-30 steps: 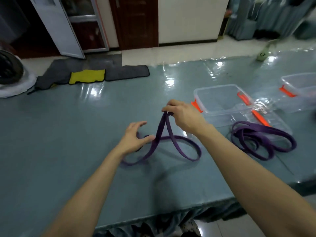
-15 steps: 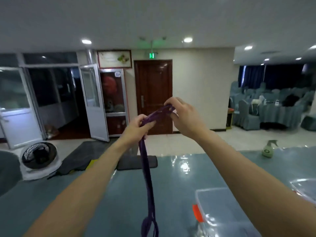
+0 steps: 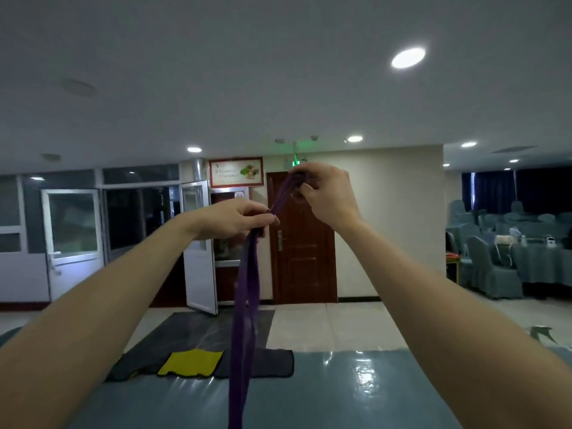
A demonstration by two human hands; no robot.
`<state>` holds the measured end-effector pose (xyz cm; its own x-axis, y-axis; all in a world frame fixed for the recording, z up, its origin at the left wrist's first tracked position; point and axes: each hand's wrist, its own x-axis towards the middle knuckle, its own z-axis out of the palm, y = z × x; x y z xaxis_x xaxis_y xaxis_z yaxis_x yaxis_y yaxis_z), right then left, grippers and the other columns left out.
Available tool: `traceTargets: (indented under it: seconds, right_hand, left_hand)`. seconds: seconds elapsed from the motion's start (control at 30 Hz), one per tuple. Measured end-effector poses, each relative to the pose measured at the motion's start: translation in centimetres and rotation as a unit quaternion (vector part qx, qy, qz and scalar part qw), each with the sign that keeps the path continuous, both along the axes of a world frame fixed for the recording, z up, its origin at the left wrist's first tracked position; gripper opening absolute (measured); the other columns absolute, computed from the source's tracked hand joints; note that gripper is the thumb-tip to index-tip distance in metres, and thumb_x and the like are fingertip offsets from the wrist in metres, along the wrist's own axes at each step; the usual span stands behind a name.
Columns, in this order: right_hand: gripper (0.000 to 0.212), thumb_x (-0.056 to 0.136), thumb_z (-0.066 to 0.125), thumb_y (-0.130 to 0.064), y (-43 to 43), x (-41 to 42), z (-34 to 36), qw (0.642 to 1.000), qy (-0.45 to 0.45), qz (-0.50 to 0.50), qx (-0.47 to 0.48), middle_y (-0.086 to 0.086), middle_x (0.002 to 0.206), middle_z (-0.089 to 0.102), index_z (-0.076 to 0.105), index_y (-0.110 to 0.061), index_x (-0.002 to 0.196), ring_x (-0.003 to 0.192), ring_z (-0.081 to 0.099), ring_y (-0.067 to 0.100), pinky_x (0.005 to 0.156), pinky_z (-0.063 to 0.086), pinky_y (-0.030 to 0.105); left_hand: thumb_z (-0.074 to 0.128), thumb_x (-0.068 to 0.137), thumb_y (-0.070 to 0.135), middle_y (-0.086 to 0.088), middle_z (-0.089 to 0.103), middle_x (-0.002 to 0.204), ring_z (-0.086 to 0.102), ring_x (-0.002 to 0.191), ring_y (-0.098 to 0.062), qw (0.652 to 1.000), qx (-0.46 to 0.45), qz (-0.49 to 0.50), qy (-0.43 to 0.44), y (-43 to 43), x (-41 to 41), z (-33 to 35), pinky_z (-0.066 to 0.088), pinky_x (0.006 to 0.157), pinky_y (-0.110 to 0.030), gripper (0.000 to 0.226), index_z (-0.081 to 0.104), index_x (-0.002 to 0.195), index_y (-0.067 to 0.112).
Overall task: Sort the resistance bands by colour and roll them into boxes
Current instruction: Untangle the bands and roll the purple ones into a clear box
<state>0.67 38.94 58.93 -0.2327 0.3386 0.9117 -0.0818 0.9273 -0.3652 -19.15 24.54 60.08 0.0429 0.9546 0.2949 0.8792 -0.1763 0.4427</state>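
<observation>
"Over the table, what goes down first?" asks the checker.

"Item 1: table (image 3: 309, 394), large, draped in a glossy grey-blue cover, only its near part in view. Boxes: none in view, so nothing sorted or rolled can be counted," answers the lister.

"Next in size?"

"Item 2: purple resistance band (image 3: 247, 292), a long flat rubber loop. Its two strands hang straight together from the hands, which are held high. They run down across the cover and out of the bottom of the view. Status: unrolled."

"And the hands?"

"Item 3: right hand (image 3: 325, 193), the higher one, thumb and fingertips pinching the band's top end. Item 4: left hand (image 3: 235, 219), lower and just beside it, fingers curled round both strands beneath that pinch. Neither hand touches the table."

"Progress?"

"By my judgement, early. One band is singled out, its colour plain. The roll seems about to begin at the pinched end, though whether a first turn is made under the fingers cannot be told. Outstanding: wind the full length, set the roll in its box, repeat for any other bands. Their number cannot be told; none show."
</observation>
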Motion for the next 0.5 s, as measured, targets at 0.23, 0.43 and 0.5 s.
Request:
traceTargets:
  seconds: [0.23,0.43,0.5]
  right_hand:
    - [0.040,0.094,0.081,-0.019,-0.1,2.7,-3.5,0.986,-0.100,-0.109,0.077,-0.006,0.118,0.070,0.067,-0.022,0.132,0.097,0.065,0.003,0.079,0.050,0.003]
    - [0.022,0.099,0.075,-0.021,-2.3,4.6,-8.0,0.979,-0.098,-0.136,0.112,0.002,0.108,0.075,0.071,-0.016,0.120,0.087,0.067,0.013,0.080,0.063,0.030]
    - [0.024,0.100,0.074,-0.018,-3.1,4.8,-9.6,0.982,-0.080,-0.131,0.112,0.003,0.111,0.077,0.073,-0.015,0.124,0.086,0.070,0.014,0.081,0.063,0.030]
  left_hand:
    - [0.053,0.113,0.038,-0.004,0.076,0.104,0.073,0.091,-0.016,0.992,0.111,0.054,-0.004,0.0,0.6,-0.7,0.056,0.086,-0.038,0.014,0.064,0.118,0.030]
    - [0.070,0.105,0.035,0.002,0.080,0.110,0.076,0.102,-0.015,0.998,0.023,0.052,-0.012,-2.0,1.6,-3.8,0.058,0.099,-0.043,0.021,0.068,0.125,0.029]
    - [0.074,0.102,0.033,0.000,0.082,0.110,0.079,0.103,-0.019,0.998,-0.020,0.052,-0.026,-2.5,2.3,-5.4,0.059,0.099,-0.045,0.024,0.068,0.125,0.025]
